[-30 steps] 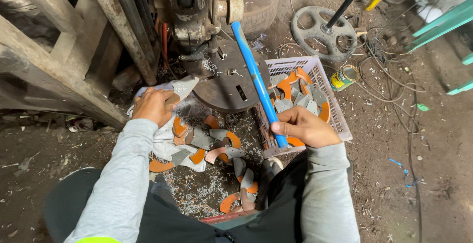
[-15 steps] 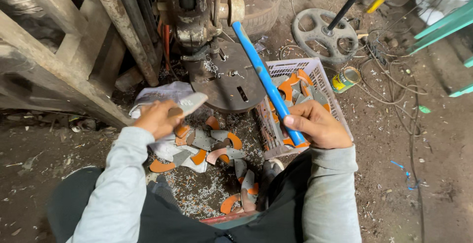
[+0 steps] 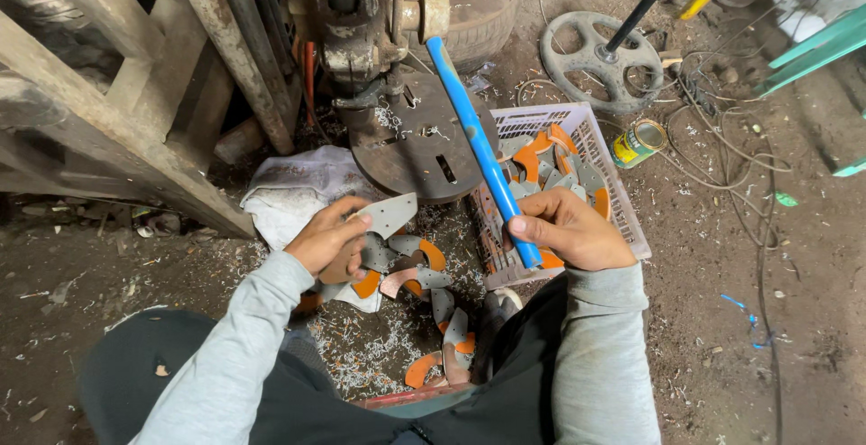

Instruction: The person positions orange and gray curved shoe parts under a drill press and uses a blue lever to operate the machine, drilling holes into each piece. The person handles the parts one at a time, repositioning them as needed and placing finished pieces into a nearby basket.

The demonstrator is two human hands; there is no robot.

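Your right hand point(image 3: 570, 230) grips the blue lever point(image 3: 480, 147); your left hand point(image 3: 330, 242) pinches a grey metal plate point(image 3: 388, 214) at nine o'clock of the white basket point(image 3: 622, 206), a yellow-green can point(image 3: 637, 143) at its two o'clock.

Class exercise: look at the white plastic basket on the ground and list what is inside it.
The white plastic basket holds curved flat metal pieces, grey with orange parts. The right hand on the blue lever handle covers the near corner, so what lies there and underneath cannot be seen.

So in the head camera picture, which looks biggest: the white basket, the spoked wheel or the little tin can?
1. White basket
2. Spoked wheel, though it lies farther from the camera
3. Tin can, clearly smallest
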